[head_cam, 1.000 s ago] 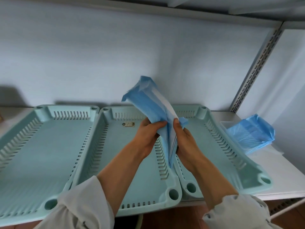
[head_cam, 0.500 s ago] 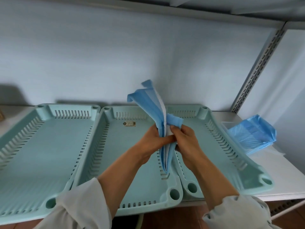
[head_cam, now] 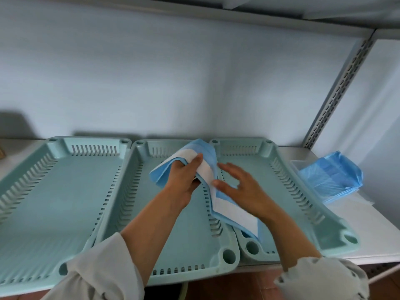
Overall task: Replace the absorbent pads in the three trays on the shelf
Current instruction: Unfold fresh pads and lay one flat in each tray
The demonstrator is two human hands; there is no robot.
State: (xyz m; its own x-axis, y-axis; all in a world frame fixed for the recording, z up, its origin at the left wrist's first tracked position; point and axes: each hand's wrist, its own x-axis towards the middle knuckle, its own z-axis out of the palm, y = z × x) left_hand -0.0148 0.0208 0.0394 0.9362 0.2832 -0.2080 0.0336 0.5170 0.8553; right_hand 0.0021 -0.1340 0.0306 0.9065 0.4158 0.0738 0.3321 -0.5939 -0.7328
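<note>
Pad (head_cam: 229, 210) betw. hands: left hand (head_cam: 184, 180) grips it, right hand (head_cam: 242, 187) splayed on top.

Your way into the left tray (head_cam: 65, 191) is free from above and from the shelf's front edge. A half-unfolded pad (head_cam: 207, 169) drapes over the wall between the middle tray (head_cam: 134, 213) and right tray (head_cam: 303, 202). A bag of pads (head_cam: 331, 180) blocks the shelf's right end.

Under the left hand (head_cam: 184, 180), the pad (head_cam: 236, 213) looks like soft matt paper, blue-backed and white-faced. The trays (head_cam: 65, 191) are smooth pale-green plastic, faintly glossy. Right of the right hand (head_cam: 242, 187), spare pads (head_cam: 331, 176) sit in thin shiny film.
</note>
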